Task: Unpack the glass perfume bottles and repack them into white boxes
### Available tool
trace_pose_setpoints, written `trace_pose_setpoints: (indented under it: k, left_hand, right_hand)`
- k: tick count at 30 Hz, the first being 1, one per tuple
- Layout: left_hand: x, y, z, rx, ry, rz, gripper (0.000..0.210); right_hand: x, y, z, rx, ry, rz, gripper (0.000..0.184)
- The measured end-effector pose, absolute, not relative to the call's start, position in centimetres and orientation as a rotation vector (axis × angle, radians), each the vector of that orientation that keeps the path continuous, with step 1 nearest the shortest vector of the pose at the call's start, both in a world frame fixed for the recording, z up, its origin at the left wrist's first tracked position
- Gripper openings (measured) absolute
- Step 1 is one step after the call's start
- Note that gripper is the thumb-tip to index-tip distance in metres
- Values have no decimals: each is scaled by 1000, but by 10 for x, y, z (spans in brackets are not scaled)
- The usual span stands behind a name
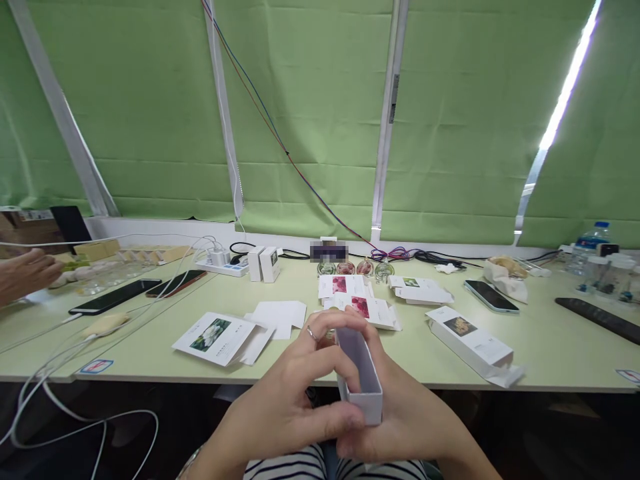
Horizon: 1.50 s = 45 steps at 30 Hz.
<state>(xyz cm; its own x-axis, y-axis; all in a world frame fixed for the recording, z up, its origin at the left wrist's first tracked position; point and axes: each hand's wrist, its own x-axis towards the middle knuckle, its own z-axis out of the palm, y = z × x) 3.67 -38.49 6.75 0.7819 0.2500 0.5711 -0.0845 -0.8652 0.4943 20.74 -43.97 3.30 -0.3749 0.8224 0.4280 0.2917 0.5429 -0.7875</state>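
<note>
Between my hands, in front of the table edge, is a narrow white cardboard box (371, 404), its long opening facing up toward me. My left hand (295, 387) pinches the near end, with the thumb outside and a finger dipped into the opening. Around the box's right side wraps my right hand (400, 400), its fingers mostly hidden. Just beyond lie flattened white cartons with pink flower pictures (360, 307). A folded carton with a white flower picture (213, 337) rests to the left, beside a blank white sheet of card (280, 317).
A white carton (470, 340) and a phone (491, 296) lie at right. Round clear containers (346, 267) stand at the back, with two small upright boxes (264, 264) left of them. Another person's hand (27, 275) reaches in at far left, near phones and cables.
</note>
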Motion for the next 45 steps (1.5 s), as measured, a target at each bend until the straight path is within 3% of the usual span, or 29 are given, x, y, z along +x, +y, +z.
trace_pose_setpoints:
  k: [2,8,12,16,24,27,30,34,37,45]
  left_hand:
    - [37,-384,64,2456,140,926,16]
    - [31,-378,46,2348,224,1138,59]
    - [30,-376,42,2589,162,1083,54]
    - [35,-374,43,2723,98,1040,51]
    - [41,-372,43,2479,226,1183,12]
    - [43,-379,46,2256,555,1091,21]
    - [40,-391,48,1906,591,765,39]
    - [31,-404,49,1724,375,566,76]
    - [27,-408,52,1808,497,508,100]
    - [38,-405,58,2034,668,602,93]
  right_hand:
    - [207,-442,31,-926,-1847,795,103]
    - [213,-443,31,-711,-1398,1076,99]
    - [212,-440,31,-486,-1002,1142,85]
    - [207,-435,30,-545,-907,1161,67]
    - [201,-435,28,-667,-1014,1112,83]
    - [203,-439,27,-667,-1054,991,93]
    - [203,-443,27,-693,-1147,752,108]
    - [202,-446,25,-764,-1286,612,112]
    - [204,-446,22,-862,-1443,684,117]
    - [205,-446,18,-1024,-1796,637,117]
